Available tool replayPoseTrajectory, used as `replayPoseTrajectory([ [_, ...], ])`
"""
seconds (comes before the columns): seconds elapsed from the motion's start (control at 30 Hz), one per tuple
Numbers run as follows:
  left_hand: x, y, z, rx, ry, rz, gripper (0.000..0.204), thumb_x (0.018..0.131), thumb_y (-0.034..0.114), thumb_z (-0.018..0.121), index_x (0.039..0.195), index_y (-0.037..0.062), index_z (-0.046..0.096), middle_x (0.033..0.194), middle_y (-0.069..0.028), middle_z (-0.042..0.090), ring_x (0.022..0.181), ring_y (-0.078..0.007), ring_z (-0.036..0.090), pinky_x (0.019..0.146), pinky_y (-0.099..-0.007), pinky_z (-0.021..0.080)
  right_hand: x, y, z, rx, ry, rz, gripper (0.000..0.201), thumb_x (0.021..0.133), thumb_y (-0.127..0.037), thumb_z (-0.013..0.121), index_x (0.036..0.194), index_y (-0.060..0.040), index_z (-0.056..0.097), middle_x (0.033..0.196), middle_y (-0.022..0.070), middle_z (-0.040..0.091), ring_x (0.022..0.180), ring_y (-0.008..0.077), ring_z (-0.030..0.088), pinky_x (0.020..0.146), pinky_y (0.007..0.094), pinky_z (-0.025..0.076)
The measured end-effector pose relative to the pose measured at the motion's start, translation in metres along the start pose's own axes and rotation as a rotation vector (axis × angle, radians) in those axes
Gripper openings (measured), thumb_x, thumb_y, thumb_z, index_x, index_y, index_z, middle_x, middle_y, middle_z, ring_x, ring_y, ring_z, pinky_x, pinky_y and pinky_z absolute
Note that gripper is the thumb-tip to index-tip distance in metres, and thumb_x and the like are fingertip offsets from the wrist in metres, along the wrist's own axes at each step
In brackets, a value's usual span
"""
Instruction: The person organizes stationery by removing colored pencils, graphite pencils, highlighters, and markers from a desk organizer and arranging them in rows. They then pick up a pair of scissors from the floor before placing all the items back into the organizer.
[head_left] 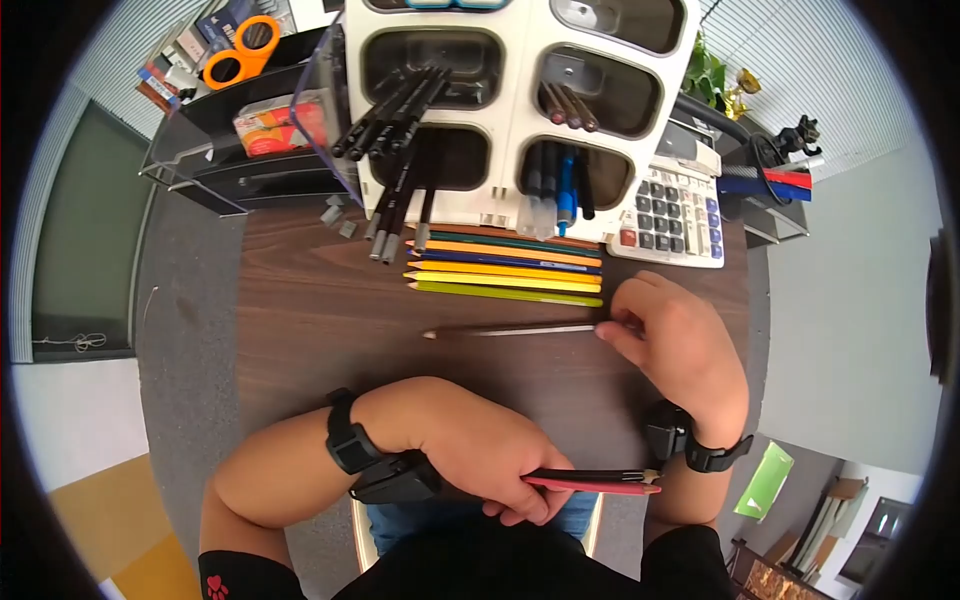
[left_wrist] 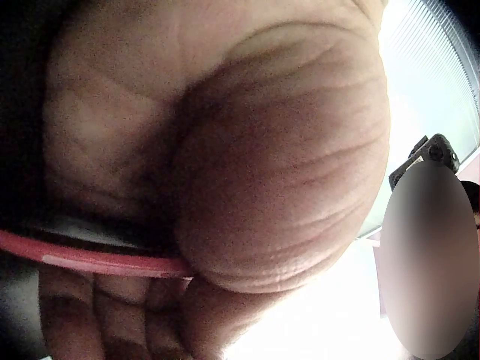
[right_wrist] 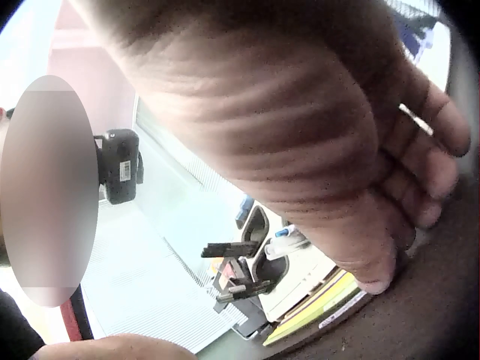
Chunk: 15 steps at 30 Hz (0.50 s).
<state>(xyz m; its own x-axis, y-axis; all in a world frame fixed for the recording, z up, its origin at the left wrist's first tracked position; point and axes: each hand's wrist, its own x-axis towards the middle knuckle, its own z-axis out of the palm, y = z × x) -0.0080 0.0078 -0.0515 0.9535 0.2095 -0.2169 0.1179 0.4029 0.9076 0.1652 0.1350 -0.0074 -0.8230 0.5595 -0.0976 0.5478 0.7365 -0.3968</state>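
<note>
My left hand (head_left: 490, 455) is at the near side of the desk and holds a black pencil (head_left: 600, 475) and a red pencil (head_left: 620, 488) side by side, tips pointing right. In the left wrist view the red pencil (left_wrist: 112, 262) crosses under the palm. Further right, my right hand (head_left: 685, 345) pinches the blunt end of a dark pencil (head_left: 500, 331) with a pale sheen, whose tip points left. Just beyond it lies a row of colored pencils, with an olive-green pencil (head_left: 500, 293) nearest and a yellow pencil (head_left: 500, 279) behind it.
A white organizer (head_left: 510, 120) with black pencils (head_left: 400, 110) and a blue pen (head_left: 566, 190) stands behind the row. To its right sits a calculator (head_left: 675, 225). Small grey erasers (head_left: 345, 228) lie left, near a black desk rack (head_left: 215, 160) with orange scissors (head_left: 245, 50).
</note>
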Motion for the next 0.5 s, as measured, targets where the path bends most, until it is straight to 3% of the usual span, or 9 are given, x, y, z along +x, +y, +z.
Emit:
replayPoseTrajectory([
  [0.5,-0.0019,0.0045,-0.0004,0.001,0.049,-0.052,0.023,0.103,0.026,0.057,0.107,0.0043,0.063,0.086,-0.0023,0.067,0.079,-0.013,0.063,0.076,-0.0308,0.05,0.0068,-0.0005,0.0101,-0.12,0.067,-0.045,0.019,0.088,-0.02,0.07,0.082,-0.0044,0.061,0.079,0.0136,0.061,0.078,0.0346,0.064,0.067,0.0453,0.05],
])
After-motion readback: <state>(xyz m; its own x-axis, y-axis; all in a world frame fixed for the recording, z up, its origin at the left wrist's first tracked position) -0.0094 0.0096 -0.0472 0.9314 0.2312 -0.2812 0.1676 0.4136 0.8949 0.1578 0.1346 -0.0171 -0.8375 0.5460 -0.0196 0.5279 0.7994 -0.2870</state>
